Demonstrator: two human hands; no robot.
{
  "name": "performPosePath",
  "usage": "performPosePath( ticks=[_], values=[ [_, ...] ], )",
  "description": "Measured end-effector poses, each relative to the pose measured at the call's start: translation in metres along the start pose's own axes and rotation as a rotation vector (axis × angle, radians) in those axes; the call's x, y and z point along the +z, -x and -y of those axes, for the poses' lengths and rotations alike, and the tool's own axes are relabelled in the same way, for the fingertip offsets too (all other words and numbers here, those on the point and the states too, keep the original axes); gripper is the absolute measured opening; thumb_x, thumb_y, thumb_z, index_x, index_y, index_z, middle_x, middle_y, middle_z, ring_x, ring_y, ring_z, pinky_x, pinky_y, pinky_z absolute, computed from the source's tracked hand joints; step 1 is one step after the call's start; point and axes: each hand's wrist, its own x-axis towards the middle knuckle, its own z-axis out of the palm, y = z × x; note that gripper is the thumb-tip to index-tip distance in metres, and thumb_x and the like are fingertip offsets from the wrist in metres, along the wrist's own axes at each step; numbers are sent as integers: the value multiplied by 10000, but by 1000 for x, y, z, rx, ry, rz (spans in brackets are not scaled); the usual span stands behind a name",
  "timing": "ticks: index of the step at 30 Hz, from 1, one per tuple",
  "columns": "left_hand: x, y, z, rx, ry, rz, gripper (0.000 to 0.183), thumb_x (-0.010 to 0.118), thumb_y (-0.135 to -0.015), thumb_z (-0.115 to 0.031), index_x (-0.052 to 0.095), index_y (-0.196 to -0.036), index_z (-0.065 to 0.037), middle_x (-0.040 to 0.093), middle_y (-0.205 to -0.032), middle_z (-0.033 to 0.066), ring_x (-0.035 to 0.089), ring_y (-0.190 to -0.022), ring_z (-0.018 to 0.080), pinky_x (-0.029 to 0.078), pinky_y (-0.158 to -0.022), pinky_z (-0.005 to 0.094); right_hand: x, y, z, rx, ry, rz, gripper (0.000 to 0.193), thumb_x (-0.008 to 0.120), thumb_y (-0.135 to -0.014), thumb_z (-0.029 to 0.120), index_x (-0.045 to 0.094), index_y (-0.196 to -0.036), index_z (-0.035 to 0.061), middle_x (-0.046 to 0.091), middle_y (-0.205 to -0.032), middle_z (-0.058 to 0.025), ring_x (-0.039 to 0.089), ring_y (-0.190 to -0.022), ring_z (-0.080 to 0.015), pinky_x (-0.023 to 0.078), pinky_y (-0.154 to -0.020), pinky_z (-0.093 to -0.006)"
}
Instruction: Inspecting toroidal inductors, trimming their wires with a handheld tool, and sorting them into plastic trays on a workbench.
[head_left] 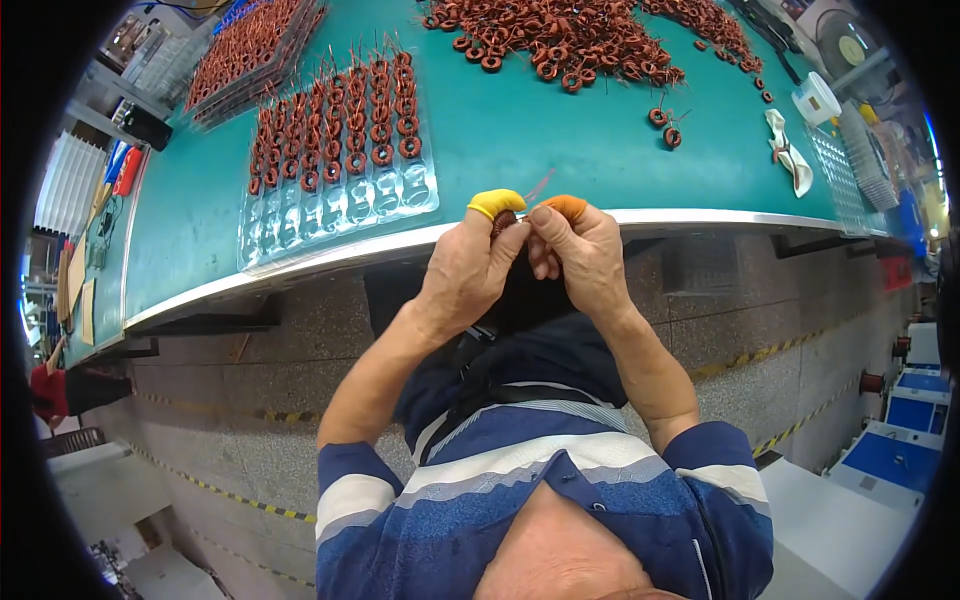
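Note:
Just over the table's near edge, both my hands meet at a small copper-wound ring coil (504, 222). My left hand (462, 265), with a yellow cover on its index finger, is closed round this coil between thumb and finger. An orange cover sits on the index finger of my right hand (588, 258), whose thumb and finger pinch at the coil's wire end. Thin reddish wire leads (541, 185) stick up beyond the fingertips. The exact pinch point is partly hidden by my fingers.
Left on the green table (480, 130), a transparent tray (340, 215) holds rows of coils, its near pockets bare. Stacked filled trays (250, 60) stand behind. Loose coils (560, 40) are heaped at the back; two coils (664, 128), a white cloth (790, 155) and a white tub (816, 98) lie right.

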Motion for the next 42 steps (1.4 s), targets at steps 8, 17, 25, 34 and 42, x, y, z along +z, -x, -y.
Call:
performPosePath(
  ticks=[8,17,25,34,42],
  values=[
    [-55,-18,-20,-48,-162,489,339,604,-912,-221,497,-1179,-41,567,-904,125,600,-828,307,479,-730,357,-9,-14,12,277,-196,242,265,650,-898,286,636,-852,26,591,-637,-11,525,-482,-56,385,-433,-173],
    [-42,-1,-3,394,-549,331,199,590,-859,-139,514,-929,31,493,-858,130,555,-758,251,480,-660,337,11,2,10,-48,371,10,245,631,-894,218,659,-874,-25,609,-639,-26,544,-522,-65,434,-471,-216],
    [-49,-2,5,527,-777,400,233,633,-803,-82,544,-992,20,536,-923,141,589,-809,281,492,-710,365,13,-7,5,89,251,46,224,620,-886,195,665,-881,-24,615,-629,-26,559,-513,-69,437,-466,-200],
    [-20,21,10,-110,725,39,335,566,-953,-183,432,-1194,6,566,-838,73,573,-710,137,504,-637,267,20,-12,16,64,-32,133,201,633,-882,191,640,-827,-2,538,-577,20,463,-479,-36,339,-423,-188],
    [-16,25,10,-245,948,-67,413,469,-993,-178,332,-1331,17,552,-871,87,569,-721,133,493,-628,251,33,-16,6,-67,-14,116,209,651,-880,144,617,-981,-35,622,-772,-26,570,-667,-71,475,-637,-213]
  ],
)
